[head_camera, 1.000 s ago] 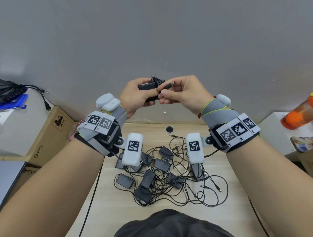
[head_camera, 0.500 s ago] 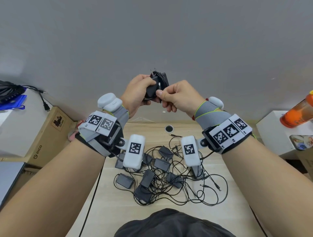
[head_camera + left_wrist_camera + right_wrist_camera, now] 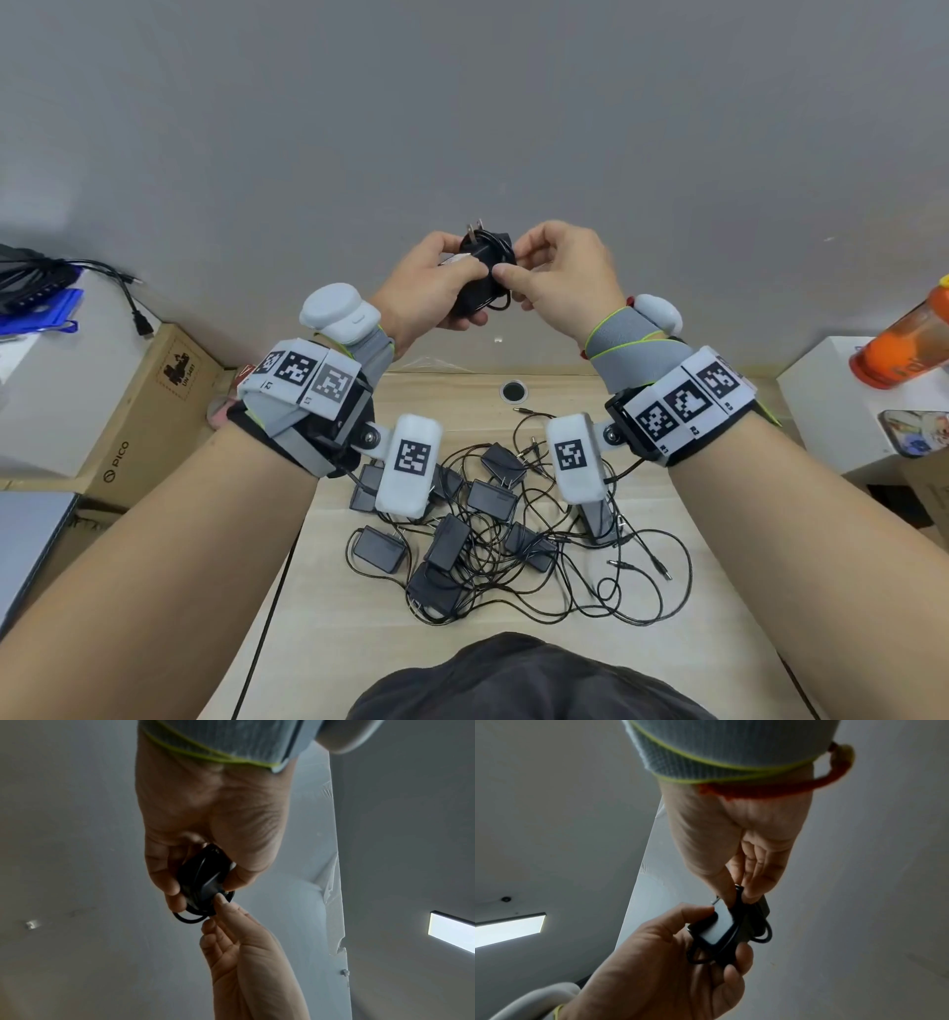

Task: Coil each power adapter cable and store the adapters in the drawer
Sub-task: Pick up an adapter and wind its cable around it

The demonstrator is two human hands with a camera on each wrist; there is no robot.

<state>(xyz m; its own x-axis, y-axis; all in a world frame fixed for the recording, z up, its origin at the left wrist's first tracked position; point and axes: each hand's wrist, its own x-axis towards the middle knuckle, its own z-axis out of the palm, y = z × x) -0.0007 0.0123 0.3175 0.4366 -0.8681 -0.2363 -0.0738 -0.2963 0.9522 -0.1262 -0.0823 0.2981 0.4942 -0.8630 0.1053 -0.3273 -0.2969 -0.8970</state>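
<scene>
I hold a black power adapter [image 3: 475, 280] up in front of the grey wall, its prongs pointing up and its cable wound round the body. My left hand [image 3: 457, 293] grips the adapter body, with the thumb on its face. My right hand [image 3: 506, 270] pinches the cable end [image 3: 739, 889] against the wound loops. The left wrist view has the adapter [image 3: 203, 880] in my left hand [image 3: 197, 888], a small loop hanging below it. A tangled pile of adapters [image 3: 488, 529] lies on the wooden table [image 3: 719, 642] below. No drawer is in view.
A PICO cardboard box [image 3: 149, 411] and a laptop [image 3: 31, 539] stand at the left. An orange bottle [image 3: 909, 344] lies on a white box [image 3: 832, 411] at the right. The table has a round cable hole [image 3: 513, 391] at its far edge.
The adapter has turned from lying flat to prongs up. The plug end that stuck out from my right fingers is now drawn in against the wound cable.
</scene>
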